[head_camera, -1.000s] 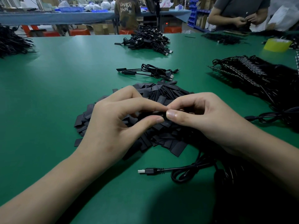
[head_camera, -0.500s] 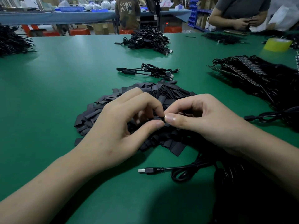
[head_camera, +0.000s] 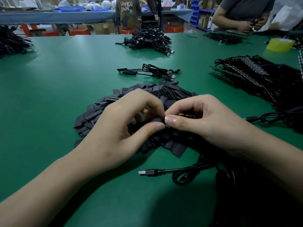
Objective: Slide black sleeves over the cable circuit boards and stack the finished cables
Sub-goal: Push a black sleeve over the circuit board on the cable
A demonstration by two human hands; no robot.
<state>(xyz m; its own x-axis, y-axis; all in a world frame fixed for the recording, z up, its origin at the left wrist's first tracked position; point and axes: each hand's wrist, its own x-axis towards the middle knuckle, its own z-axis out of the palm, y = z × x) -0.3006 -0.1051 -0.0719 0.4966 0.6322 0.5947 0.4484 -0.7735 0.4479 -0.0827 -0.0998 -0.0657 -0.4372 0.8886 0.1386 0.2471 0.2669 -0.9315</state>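
Left hand (head_camera: 118, 126) curled tighter — sleeve (head_camera: 158, 120) in its grip.

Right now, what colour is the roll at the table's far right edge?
Yellow roll, head view.

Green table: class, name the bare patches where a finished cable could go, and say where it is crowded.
Bare: the wide stretch left of the sleeve pile, up to the far-left cable heap; also the strip between the small cable bundle and the far middle heap. Crowded: the right side, with stacked cables.

left hand (head_camera: 114, 126) fingers: blurred | pinched sleeve (head_camera: 157, 120): mostly hidden (circuit board unseen)
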